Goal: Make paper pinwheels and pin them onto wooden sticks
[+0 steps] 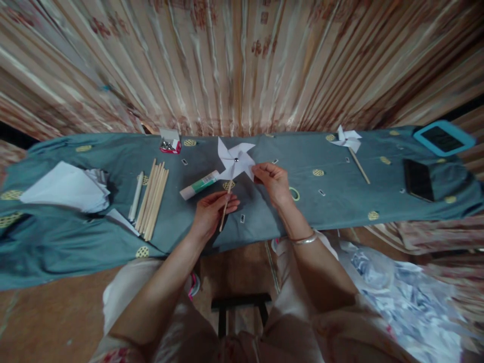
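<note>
worktop: from my distant seat i watch a cloth-covered worktop (340,196) stretch across the view before a patterned curtain (242,65).
scrap bag: what looks like a clear plastic bag (372,269) sits at lower right, crammed with white paper scraps (419,302).
pinwheel: a white pinwheel (229,157) is held over the worktop's middle, its wooden stick (226,204) slanting down toward my camera.
left hand: the left hand (207,212) closes thumb and fingers on the stick, other fingers loosely spread.
right hand: the right hand (276,184) pinches one paper blade at its edge.
light touch: i would grip the stick firmly and the blade gently; the paper could crease.
glue stick: the glue stick (199,185) lies just beside, contents hidden.
pin box: the small red box (176,148) stands open, showing silver pins.
pin head: a silver pin head (236,160) marks the pinwheel's centre, its back unseen.
</note>
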The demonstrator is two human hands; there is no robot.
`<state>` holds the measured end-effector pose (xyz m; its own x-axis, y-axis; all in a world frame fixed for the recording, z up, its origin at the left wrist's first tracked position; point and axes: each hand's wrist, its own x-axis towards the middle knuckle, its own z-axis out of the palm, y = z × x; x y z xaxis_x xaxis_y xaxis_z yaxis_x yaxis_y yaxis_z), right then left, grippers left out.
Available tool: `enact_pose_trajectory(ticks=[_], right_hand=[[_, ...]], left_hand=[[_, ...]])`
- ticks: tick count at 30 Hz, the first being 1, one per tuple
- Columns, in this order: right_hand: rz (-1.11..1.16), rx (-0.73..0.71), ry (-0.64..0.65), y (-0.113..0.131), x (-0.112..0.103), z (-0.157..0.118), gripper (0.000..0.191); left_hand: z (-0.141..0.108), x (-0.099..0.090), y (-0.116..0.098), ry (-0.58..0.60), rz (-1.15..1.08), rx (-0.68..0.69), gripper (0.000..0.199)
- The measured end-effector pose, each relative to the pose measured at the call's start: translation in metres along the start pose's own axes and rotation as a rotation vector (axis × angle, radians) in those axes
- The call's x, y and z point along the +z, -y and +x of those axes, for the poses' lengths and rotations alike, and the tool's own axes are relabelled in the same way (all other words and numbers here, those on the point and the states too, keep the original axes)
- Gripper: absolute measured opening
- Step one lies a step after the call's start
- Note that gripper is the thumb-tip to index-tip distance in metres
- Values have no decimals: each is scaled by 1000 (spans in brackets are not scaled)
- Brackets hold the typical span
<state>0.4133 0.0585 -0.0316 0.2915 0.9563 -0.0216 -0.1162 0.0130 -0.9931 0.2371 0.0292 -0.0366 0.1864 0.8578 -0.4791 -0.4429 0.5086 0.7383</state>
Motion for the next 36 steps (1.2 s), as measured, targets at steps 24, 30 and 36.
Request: enact_pose_trajectory(ticks=[24,30,36], right_hand=[[49,96,95,-4,14,-14,41],[30,122,116,-3,17,-17,42],[44,141,119,-2,20,-19,46]], left_hand=[[-2,4,-2,-8,-20,8,6],[-2,4,-2,-12,-35,0,6],[-2,4,-1,-14,-36,-1,5]])
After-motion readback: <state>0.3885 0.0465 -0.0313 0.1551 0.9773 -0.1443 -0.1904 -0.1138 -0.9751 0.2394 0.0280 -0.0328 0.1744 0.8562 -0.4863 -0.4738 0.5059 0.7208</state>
